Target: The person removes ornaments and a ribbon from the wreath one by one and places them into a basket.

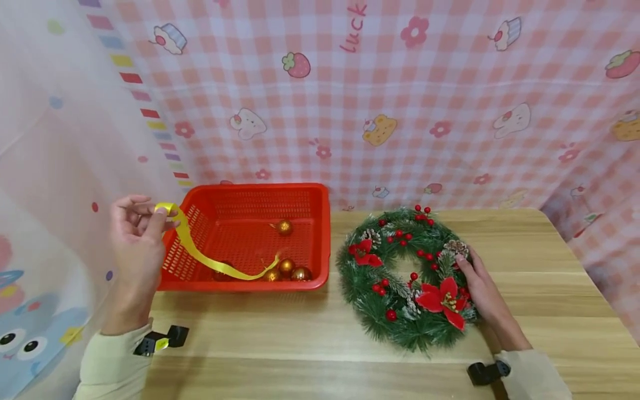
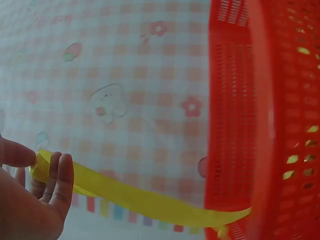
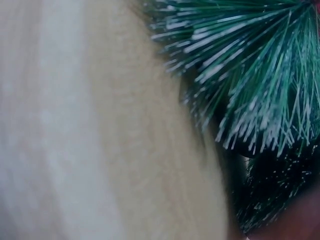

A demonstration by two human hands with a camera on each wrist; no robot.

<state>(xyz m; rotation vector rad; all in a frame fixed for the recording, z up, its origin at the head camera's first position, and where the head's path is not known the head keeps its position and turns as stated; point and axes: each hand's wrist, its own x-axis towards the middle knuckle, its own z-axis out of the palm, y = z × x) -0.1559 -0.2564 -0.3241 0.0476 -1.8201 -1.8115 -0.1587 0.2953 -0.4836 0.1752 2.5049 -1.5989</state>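
My left hand (image 1: 136, 239) is raised at the left end of a red plastic basket (image 1: 240, 236) and pinches one end of a yellow ribbon (image 1: 225, 269). From those fingers the ribbon droops over the basket's side, its other end lying by golden balls (image 1: 301, 273) inside. In the left wrist view, thumb and fingers hold the ribbon (image 2: 140, 198) beside the basket wall. On the table, my right hand (image 1: 482, 286) grips the right edge of a green Christmas wreath (image 1: 357, 297) with red flowers, berries and pinecones. The right wrist view shows frosted wreath needles (image 3: 260, 75); the fingers are mostly hidden there.
The wooden table (image 1: 280, 344) carries the basket at left and the wreath to its right. A lone golden ball (image 1: 284, 227) lies further back in the basket. Pink checked cloth (image 1: 340, 111) hangs behind the table, and a pale printed curtain (image 1: 45, 166) hangs at the left.
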